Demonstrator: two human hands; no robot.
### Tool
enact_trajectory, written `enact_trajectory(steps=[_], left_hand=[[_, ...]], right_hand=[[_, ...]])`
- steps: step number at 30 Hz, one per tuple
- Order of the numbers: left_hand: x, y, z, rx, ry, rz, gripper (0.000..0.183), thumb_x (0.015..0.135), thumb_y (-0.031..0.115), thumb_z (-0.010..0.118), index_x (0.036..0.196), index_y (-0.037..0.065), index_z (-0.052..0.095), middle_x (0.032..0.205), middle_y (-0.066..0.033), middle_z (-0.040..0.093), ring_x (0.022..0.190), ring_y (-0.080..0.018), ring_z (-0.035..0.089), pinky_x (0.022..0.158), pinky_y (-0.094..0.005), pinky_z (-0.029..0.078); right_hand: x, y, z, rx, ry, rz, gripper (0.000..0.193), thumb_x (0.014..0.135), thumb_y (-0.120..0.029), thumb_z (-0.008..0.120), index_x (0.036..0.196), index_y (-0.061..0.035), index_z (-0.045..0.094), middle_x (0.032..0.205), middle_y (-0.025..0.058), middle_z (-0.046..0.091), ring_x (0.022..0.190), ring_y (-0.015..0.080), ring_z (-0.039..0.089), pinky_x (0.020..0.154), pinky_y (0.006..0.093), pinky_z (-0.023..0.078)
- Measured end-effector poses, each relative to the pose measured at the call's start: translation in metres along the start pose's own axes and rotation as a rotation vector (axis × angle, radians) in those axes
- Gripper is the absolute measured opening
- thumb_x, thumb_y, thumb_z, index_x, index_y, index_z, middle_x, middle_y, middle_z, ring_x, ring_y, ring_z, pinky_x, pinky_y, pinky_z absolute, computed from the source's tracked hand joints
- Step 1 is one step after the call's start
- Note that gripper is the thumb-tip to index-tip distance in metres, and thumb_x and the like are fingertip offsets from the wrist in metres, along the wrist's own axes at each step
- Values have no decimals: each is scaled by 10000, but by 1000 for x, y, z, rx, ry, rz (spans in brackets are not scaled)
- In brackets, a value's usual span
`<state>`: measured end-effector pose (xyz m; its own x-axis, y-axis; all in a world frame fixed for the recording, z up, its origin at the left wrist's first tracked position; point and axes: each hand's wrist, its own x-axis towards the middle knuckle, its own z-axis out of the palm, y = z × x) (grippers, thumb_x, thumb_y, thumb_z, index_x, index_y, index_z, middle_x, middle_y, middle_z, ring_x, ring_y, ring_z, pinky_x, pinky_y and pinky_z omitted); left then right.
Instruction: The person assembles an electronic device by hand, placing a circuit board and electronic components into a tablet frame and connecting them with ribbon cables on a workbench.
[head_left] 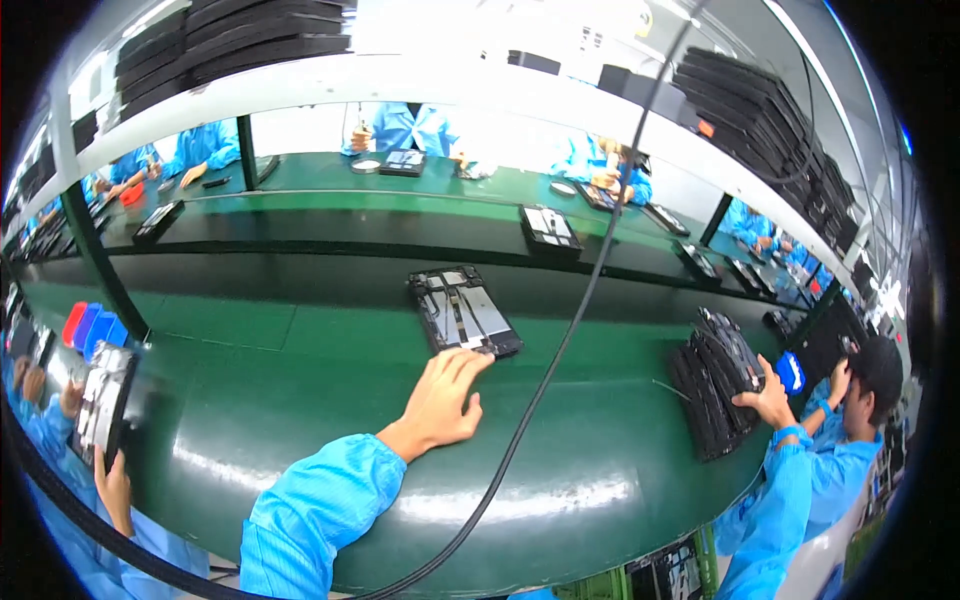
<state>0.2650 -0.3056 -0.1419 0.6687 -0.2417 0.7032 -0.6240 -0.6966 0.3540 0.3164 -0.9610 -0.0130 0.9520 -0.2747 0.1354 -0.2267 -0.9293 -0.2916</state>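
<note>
An opened tablet (465, 312) lies on the green bench ahead of me in a black tray-like frame, its silver inner plate and dark ribbon cables showing. My left hand (442, 402) reaches its near edge, fingers stretched out and thumb apart, fingertips touching the edge. To the right leans a stack of black trays (708, 395), with another opened tablet (730, 345) on top. My right hand (768, 395) grips the near right corner of that top piece, thumb over its edge; some fingers are hidden.
A black cable (560, 350) hangs across the view. At left, a co-worker's hand (115, 490) holds a tablet (105, 400) beside red and blue bins (95, 328). A person (855, 430) sits close at right. Beyond, a dark conveyor (340, 235) carries tablets below a white shelf (420, 82).
</note>
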Motion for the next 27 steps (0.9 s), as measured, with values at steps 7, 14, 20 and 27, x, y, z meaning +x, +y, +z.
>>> enact_trajectory(steps=[7,14,20,27], left_hand=[[-23,19,-8,-104,20,104,612,799,61,731,1407,29,662,1393,-170,648,1375,-399,565,1152,-523,479],[-36,57,-2,-200,-29,-126,647,906,126,700,1529,11,571,1537,-252,546,1463,-481,473,1244,-587,400],[-48,62,8,-228,-162,-320,660,974,101,666,1596,4,468,1584,-305,478,1459,-508,448,1254,-578,376],[-44,44,1,-256,-164,-352,583,973,107,679,1529,-7,547,1378,-235,631,1280,-433,557,1123,-506,463]], right_hand=[[-59,-90,-14,-148,323,-251,1208,505,-477,963,1589,-150,543,1562,258,498,1393,493,485,1214,584,368],[-191,-204,108,55,72,-592,1193,527,-623,972,1513,-91,562,1534,350,459,1364,543,471,1177,650,364],[-292,-248,102,-268,-443,-708,1331,690,-846,856,1692,-82,426,1585,512,340,1399,658,490,1123,694,453],[-306,-274,83,-50,-674,-884,1384,557,-255,1039,1742,-205,325,1612,474,316,1355,625,512,1150,606,481]])
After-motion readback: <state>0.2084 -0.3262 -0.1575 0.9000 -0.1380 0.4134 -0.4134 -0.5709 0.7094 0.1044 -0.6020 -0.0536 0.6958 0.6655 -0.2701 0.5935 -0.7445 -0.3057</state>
